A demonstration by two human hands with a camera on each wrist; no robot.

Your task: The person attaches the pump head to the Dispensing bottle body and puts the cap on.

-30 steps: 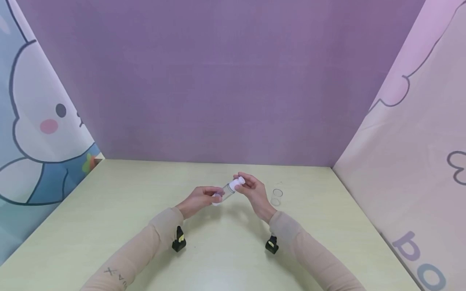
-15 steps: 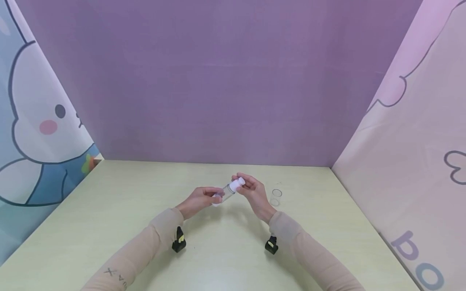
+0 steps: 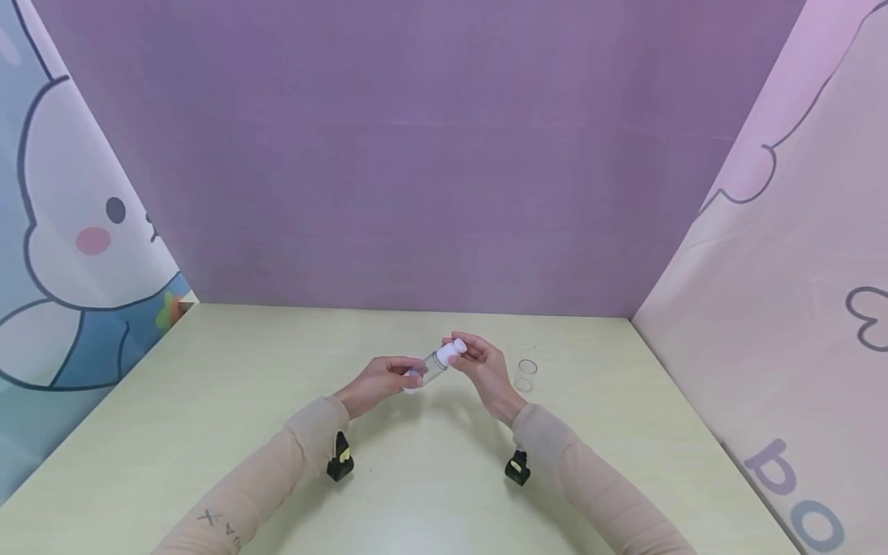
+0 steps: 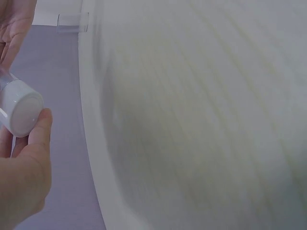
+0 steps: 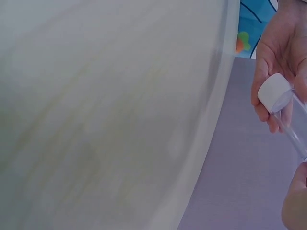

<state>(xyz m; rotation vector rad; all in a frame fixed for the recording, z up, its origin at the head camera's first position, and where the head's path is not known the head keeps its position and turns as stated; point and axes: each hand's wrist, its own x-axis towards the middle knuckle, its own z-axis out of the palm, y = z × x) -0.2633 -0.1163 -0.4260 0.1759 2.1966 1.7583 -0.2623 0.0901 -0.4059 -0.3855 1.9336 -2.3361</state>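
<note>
both hands hold the small clear bottle [image 3: 435, 362] at frame centre: left hand [image 3: 378, 379] pinches the base, right hand [image 3: 482, 364] pinches the white cap [image 3: 455, 349]; cap judged still on.

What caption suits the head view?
Two hands, left hand and right hand, hold a small bottle above the table.

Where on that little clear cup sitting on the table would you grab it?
Probably round the side wall of the clear cup, coming from its right or from above. It stands upright and apart on the table, and the right hand sits to its left.
</note>
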